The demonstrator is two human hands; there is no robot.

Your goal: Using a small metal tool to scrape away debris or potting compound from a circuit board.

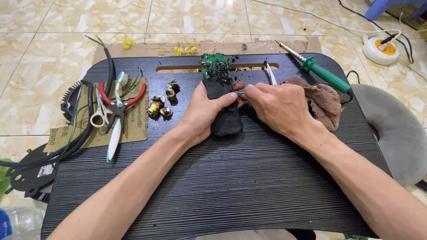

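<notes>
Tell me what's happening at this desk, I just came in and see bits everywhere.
A person is working on a black block with a green circuit board at its far end, on a black tray. The left hand wraps round the block and holds it. The right hand presses a thin metal tool against its side. A soldering iron and a brown rag lie to the right, pliers, a toothbrush and small coils to the left.

Left hand (205, 110) gripping black charred block (225, 116), right hand (276, 106) pinching thin metal tool (238, 92) against it, brown rag (321, 101) beside
</notes>
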